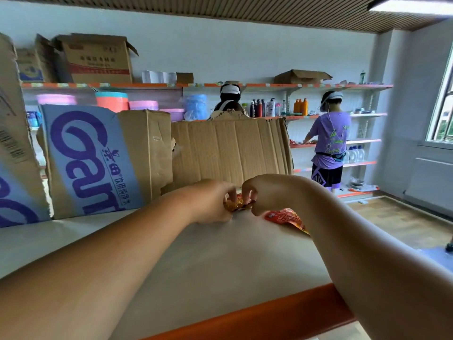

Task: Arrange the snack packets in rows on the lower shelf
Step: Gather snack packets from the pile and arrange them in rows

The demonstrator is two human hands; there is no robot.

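Two hands meet near the back of the shelf [196, 253], both busy with one small gold-and-orange snack packet [237, 205]. My left hand [210, 202] rests its heel on the shelf, its fingers [229, 192] curled down and pinching the packet's left end. My right hand [266, 192] faces it from the other side, fingers curled and pinching the packet's right end. The packet sits between them, low over the shelf; whether it touches I cannot tell. A second, red packet [285, 218] lies flat on the shelf just under my right wrist, partly hidden by the forearm. Behind the hands a plain cardboard box [230, 148] stands beside a blue-printed carton [90, 158]. The shelf's orange front edge [269, 312] passes beneath my right forearm. Across the room a person in a purple shirt [329, 141] stands at the wall shelves [362, 141].
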